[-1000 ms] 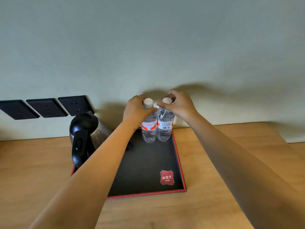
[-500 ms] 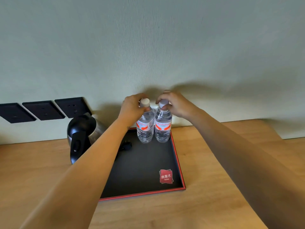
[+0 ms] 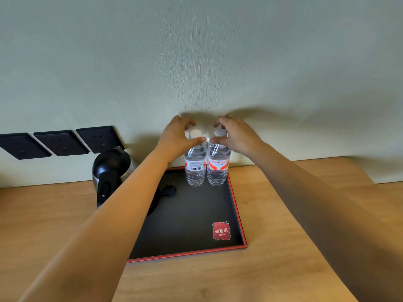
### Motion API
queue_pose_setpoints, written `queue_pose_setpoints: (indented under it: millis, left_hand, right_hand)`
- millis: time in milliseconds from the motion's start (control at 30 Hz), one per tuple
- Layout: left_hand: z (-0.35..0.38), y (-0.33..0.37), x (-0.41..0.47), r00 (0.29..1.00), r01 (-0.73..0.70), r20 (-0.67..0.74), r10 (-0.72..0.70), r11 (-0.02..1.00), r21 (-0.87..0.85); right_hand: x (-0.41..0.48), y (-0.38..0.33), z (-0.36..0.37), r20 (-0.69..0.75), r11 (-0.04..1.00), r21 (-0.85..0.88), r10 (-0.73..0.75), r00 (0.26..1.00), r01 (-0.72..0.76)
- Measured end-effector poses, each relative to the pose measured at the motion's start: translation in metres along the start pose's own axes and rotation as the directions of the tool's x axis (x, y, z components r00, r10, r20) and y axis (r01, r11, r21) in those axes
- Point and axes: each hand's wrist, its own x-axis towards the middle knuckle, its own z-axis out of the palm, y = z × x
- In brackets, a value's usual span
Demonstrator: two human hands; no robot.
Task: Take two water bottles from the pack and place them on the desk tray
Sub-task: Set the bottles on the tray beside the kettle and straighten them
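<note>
I see two clear plastic water bottles with white caps, the left bottle (image 3: 195, 165) and the right bottle (image 3: 218, 165), standing upright and touching at the far right corner of the black red-rimmed tray (image 3: 185, 256). My left hand (image 3: 177, 138) and right hand (image 3: 236, 136) curl loosely around the caps, fingers spread; I cannot tell whether they grip.

A tray (image 3: 236, 205) lies on the counter (image 3: 272, 269), its far edge near the wall (image 3: 196, 62). Two bottles (image 3: 195, 168) (image 3: 218, 170) stand upright, side by side, in the tray's far right corner. A kettle (image 3: 110, 171) stands at the tray's far left. Three wall plates (image 3: 61, 143) sit left of the kettle. The hands (image 3: 177, 136) (image 3: 236, 136) are over the bottle caps, left and right respectively.
</note>
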Motion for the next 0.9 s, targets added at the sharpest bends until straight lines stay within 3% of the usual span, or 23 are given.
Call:
queue_pose_setpoints:
  millis: [67, 233, 333, 533, 667, 800, 900]
  left_hand:
    - [0.002, 0.001, 0.001, 0.999, 0.039, -0.022, -0.039, 0.999, 0.02]
    - [0.002, 0.002, 0.002, 0.999, 0.052, -0.012, -0.052, 0.998, 0.024]
    - [0.001, -0.001, 0.002, 0.999, 0.031, 0.034, -0.032, 0.998, 0.052]
    - [-0.004, -0.004, -0.004, 0.997, -0.001, 0.079, 0.005, 0.999, -0.053]
    - [-0.006, -0.004, -0.006, 0.997, 0.016, 0.079, -0.012, 0.998, -0.058]
    - [-0.006, -0.005, -0.008, 0.998, 0.059, 0.015, -0.059, 0.998, 0.003]
    - [-0.004, -0.002, -0.008, 0.998, 0.063, -0.025, -0.062, 0.998, 0.014]
  right_hand:
    - [0.0, -0.003, 0.001, -0.041, 1.0, -0.02, 0.023, 0.999, -0.024]
    - [0.003, -0.002, -0.003, 0.021, 0.998, -0.04, -0.052, 0.998, 0.053]
    - [0.004, 0.002, -0.003, 0.071, 0.995, 0.025, -0.101, 0.992, 0.099]
    - [0.0, 0.0, -0.003, 0.108, 0.982, 0.148, -0.132, 0.985, 0.115]
    - [0.0, -0.005, 0.001, 0.09, 0.994, 0.072, -0.084, 0.992, 0.078]
    - [0.001, -0.008, 0.006, -0.039, 0.999, 0.024, 0.047, 0.998, -0.046]
    - [0.003, -0.007, 0.004, 0.011, 1.0, -0.005, 0.005, 1.0, -0.005]
